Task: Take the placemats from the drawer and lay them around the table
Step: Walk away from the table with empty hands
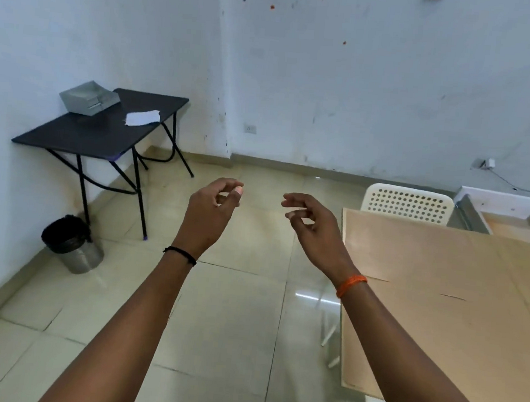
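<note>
Both my arms reach forward over the tiled floor. My left hand (212, 210) is raised with curled fingers that are apart and hold nothing. My right hand (312, 226) hovers beside it, fingers loosely bent and apart, also holding nothing. A light wooden table (447, 297) stands to my right, its top bare. At the far right, behind the table, an open drawer (509, 219) with metal rails shows a wooden bottom. I see no placemats in view.
A small black folding table (80, 135) stands at the left wall with a grey tray (88, 98) and a white cloth (142, 117) on it. A bin with a black liner (72, 245) sits below. A white perforated chair (407, 202) stands behind the wooden table.
</note>
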